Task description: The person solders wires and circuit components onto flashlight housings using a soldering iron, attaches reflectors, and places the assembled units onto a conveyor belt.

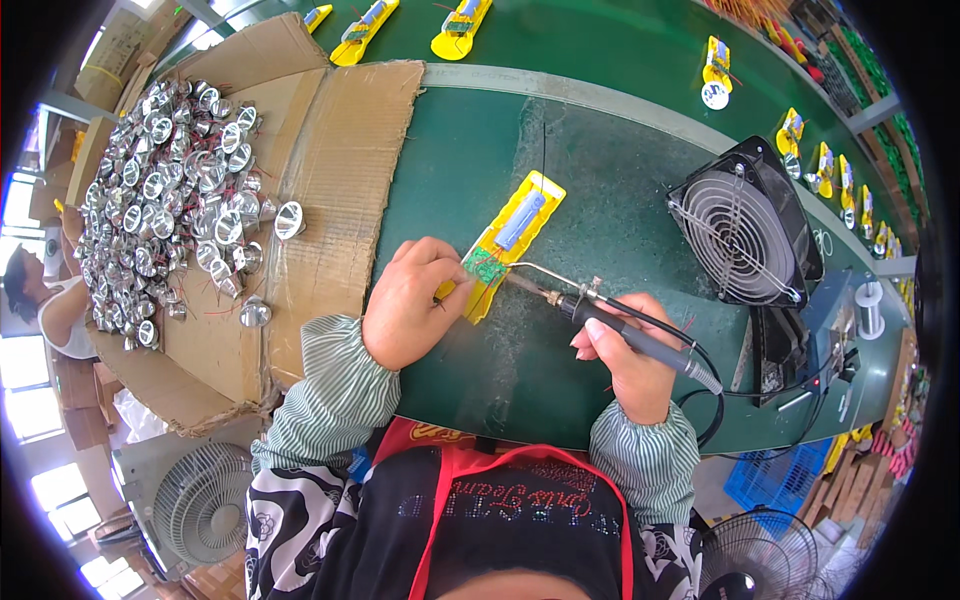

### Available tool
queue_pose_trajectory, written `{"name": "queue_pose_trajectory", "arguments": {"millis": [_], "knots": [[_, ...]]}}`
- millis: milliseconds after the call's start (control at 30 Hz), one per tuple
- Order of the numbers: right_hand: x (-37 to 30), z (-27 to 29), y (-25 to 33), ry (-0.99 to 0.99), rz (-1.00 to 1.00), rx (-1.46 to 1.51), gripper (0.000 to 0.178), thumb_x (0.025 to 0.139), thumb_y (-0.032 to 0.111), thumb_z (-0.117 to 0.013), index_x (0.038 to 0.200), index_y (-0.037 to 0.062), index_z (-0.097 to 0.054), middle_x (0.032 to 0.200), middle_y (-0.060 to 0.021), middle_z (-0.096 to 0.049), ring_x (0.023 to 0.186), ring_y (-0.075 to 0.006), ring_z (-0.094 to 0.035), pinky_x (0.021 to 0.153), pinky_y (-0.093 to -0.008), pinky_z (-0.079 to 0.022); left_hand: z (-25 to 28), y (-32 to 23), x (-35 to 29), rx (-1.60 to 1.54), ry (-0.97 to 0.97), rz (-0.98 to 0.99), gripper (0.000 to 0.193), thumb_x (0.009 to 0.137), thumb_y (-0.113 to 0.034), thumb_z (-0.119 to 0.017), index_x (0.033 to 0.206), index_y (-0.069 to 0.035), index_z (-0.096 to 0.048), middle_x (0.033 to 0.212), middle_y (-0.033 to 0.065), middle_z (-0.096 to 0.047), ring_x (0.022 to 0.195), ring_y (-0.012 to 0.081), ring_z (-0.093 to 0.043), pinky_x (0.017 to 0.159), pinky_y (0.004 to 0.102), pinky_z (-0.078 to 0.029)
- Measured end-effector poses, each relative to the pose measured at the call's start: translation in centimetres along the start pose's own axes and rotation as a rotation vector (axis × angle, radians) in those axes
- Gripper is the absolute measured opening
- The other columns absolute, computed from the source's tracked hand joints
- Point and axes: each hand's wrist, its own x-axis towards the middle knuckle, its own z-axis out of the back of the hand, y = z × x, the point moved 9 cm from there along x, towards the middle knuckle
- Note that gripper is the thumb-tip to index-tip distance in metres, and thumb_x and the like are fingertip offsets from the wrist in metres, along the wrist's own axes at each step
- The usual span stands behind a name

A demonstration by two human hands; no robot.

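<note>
A yellow plastic housing [546,190] lies tilted on the green work mat in front of me. It holds a blue cylindrical battery [520,220] and a small green circuit board [485,266] with thin wires. My left hand [415,300] is closed in a pinch at the board's left edge; what sits between its fingertips is too small to make out. My right hand [640,365] grips a soldering iron [655,350] like a pen. The iron's tip points left at the board, and a thin bent metal tube [550,272] clamped to the iron reaches toward the same spot.
To my left stands an open cardboard box [340,170] with many silver reflector cups [160,185]. A black fan with a wire guard [735,240] stands at right, beside a blue soldering unit [830,310] and wire spool [869,310]. Beyond, a green conveyor [590,50] carries several yellow housings.
</note>
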Motion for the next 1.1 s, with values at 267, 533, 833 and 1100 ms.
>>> {"name": "queue_pose_trajectory", "arguments": {"millis": [267, 533, 833, 1100], "knots": [[-0.5, 0.8, 0.0, -0.029, -0.013, 0.006, 0.014, 0.082, -0.002, -0.061, 0.093, -0.0064, -0.053, 0.081, -0.0147, -0.063, 0.069, -0.0165, -0.065, 0.059, -0.0267, -0.055, 1.5, 0.5, -1.3, -0.091, 0.004, 0.021, 0.015, 0.073, -0.007, -0.068, 0.086, -0.001, -0.064, 0.096, 0.0113, -0.06, 0.091, 0.0269, -0.057, 0.08, 0.0345, -0.045], [-0.6, 0.0, 0.2, -0.017, 0.015, 0.015, 0.014, 0.081, -0.003, -0.061, 0.093, -0.0065, -0.053, 0.079, -0.0142, -0.063, 0.068, -0.0163, -0.064, 0.058, -0.0262, -0.055, 0.4, 5.4, -3.9, -0.659, -0.059, 0.496, 0.011, 0.077, -0.005, -0.067, 0.084, 0.001, -0.063, 0.082, 0.008, -0.064, 0.078, 0.0168, -0.06, 0.069, 0.0295, -0.048], [-0.5, -0.5, 0.6, -0.007, 0.036, 0.001, 0.014, 0.081, -0.003, -0.061, 0.092, -0.0064, -0.053, 0.078, -0.0135, -0.064, 0.067, -0.015, -0.064, 0.057, -0.0255, -0.054, 0.6, 2.5, -1.3, -0.189, -0.063, 0.319, 0.008, 0.078, -0.008, -0.064, 0.082, -0.002, -0.062, 0.078, 0.0092, -0.057, 0.074, 0.023, -0.055, 0.066, 0.0352, -0.045], [0.6, -1.3, -0.5, -0.002, -0.01, 0.03, 0.013, 0.081, -0.001, -0.062, 0.091, -0.0049, -0.055, 0.077, -0.0116, -0.064, 0.065, -0.0128, -0.063, 0.057, -0.0246, -0.053, 0.3, 0.5, -0.2, 0.006, -0.064, 0.106, 0.006, 0.076, -0.005, -0.061, 0.077, -0.002, -0.056, 0.085, 0.0103, -0.055, 0.084, 0.0271, -0.054, 0.075, 0.0353, -0.044]]}}
